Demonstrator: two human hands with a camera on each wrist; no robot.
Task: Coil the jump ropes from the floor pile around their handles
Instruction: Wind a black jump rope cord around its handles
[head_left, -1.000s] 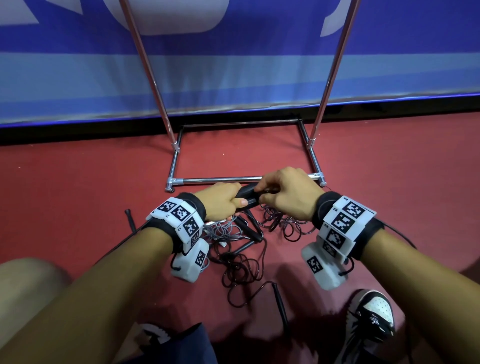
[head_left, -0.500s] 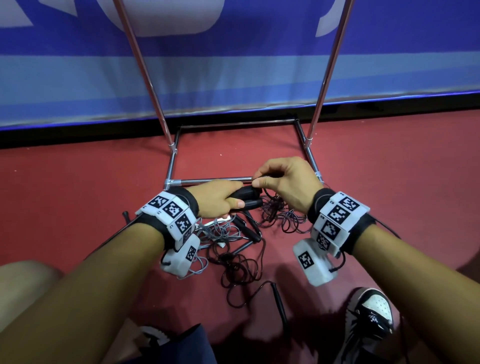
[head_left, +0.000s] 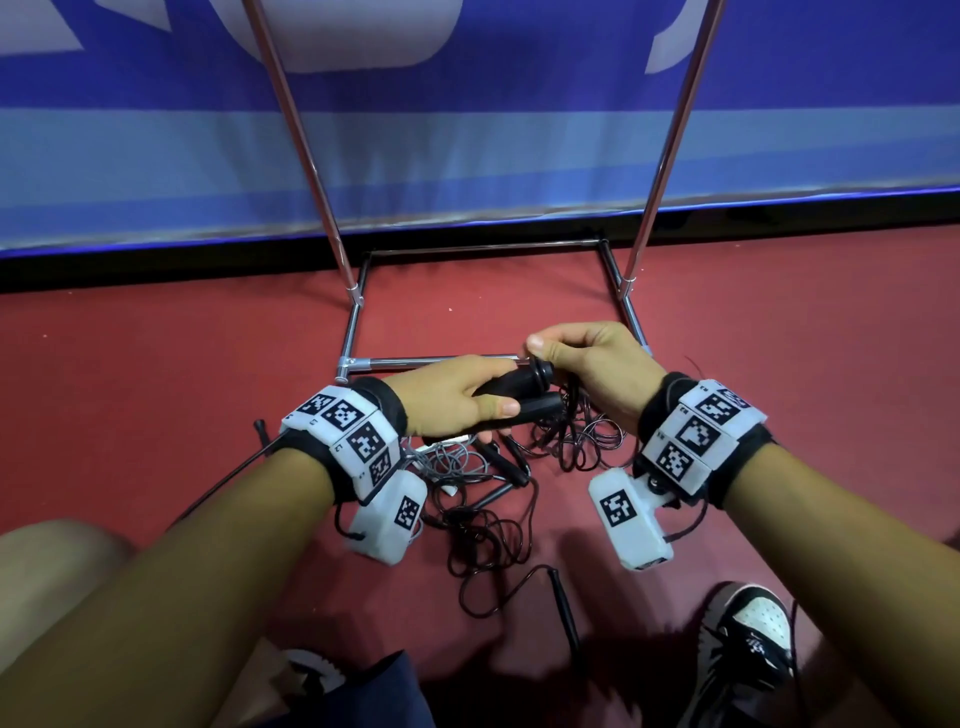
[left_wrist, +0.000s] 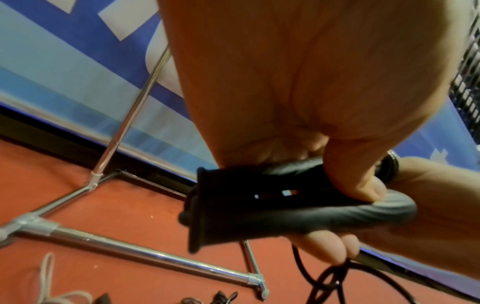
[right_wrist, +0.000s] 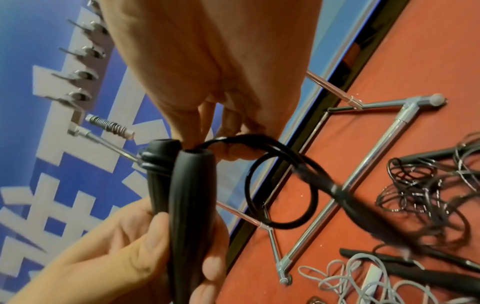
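Observation:
My left hand (head_left: 457, 402) grips two black jump-rope handles (head_left: 524, 392) side by side, thumb across them; the pair of handles (left_wrist: 285, 207) fills the left wrist view. My right hand (head_left: 587, 358) pinches the black rope (right_wrist: 280, 156) just past the handle tips (right_wrist: 192, 164) and bends it into a loop. A turn of rope lies round the far handle's neck (right_wrist: 153, 162). Below my hands, a tangled pile of black and grey ropes (head_left: 488, 499) with loose handles lies on the red floor.
A chrome rack base (head_left: 431, 361) with two slanted uprights (head_left: 301, 145) stands just beyond my hands, against a blue wall banner (head_left: 467, 130). My right shoe (head_left: 748, 654) sits at the lower right and a knee (head_left: 52, 561) at the lower left.
Both hands have lifted slightly with the handles. My right hand moved from over the handle tips up and to the right, drawing the rope into a loop.

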